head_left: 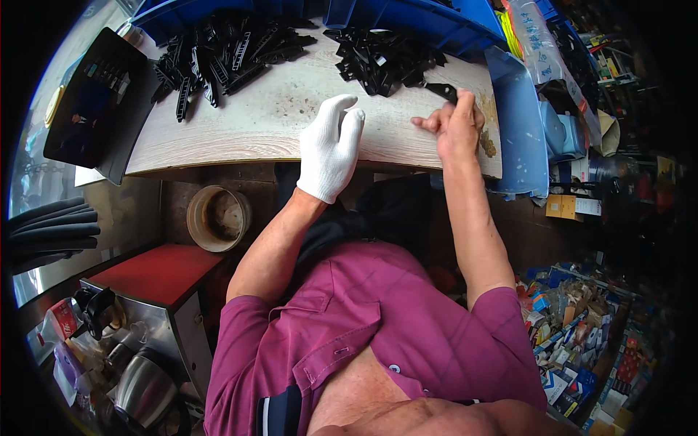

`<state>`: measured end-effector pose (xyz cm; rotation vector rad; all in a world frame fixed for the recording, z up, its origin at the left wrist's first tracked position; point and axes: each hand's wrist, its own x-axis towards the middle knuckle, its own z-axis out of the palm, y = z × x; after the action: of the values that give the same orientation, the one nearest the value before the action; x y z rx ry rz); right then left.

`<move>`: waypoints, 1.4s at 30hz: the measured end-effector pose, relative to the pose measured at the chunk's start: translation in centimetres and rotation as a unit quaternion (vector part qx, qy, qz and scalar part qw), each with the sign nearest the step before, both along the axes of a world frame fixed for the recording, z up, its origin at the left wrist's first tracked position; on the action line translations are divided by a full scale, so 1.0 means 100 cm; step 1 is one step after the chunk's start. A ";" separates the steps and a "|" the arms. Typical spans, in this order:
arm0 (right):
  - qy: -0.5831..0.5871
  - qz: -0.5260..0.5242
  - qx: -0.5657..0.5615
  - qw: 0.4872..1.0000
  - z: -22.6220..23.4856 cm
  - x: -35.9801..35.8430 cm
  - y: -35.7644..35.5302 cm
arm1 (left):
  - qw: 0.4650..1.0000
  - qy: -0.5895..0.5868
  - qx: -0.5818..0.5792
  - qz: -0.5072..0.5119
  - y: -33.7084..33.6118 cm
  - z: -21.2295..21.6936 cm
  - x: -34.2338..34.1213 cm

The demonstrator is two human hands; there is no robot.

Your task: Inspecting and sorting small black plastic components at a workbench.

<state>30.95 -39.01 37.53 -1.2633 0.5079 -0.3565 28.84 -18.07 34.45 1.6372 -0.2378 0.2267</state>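
My left hand (331, 149), in a white knit glove, is over the front edge of the pale wooden table (269, 127). Its fingers and thumb are a little apart, and nothing shows between them. At the table's right side my bare right hand (459, 129) pinches a small black plastic part (441, 91) between thumb and forefinger; the other fingers are partly stretched and slightly blurred. Just beyond that part is a heap of short black plastic pieces (378, 62). Another heap, of longer ribbed black plastic strips (233, 54), lies at the far left of the table.
Blue plastic bins (407, 25) stand along the table's back. A tablet (98, 98) showing a picture leans at the left end. A translucent blue bin (518, 123) adjoins the right end. Below are a round bucket (219, 218), a red-topped cabinet (156, 272) and a steel kettle (145, 389).
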 end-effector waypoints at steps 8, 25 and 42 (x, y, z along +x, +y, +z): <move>0.001 -0.005 -0.071 0.997 0.002 0.011 -0.022 | 0.996 -0.053 0.056 0.035 0.000 -0.001 0.001; 0.142 0.155 -0.230 0.950 -0.006 0.039 0.030 | 0.990 -0.055 0.126 0.026 -0.002 0.001 0.006; 0.000 0.156 -0.061 0.986 -0.017 0.008 0.050 | 0.979 -0.125 0.154 0.047 -0.024 -0.006 0.025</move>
<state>31.73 -34.05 35.87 -1.4374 0.2851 -0.1249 31.32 -20.50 33.88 1.9292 -0.4041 0.4887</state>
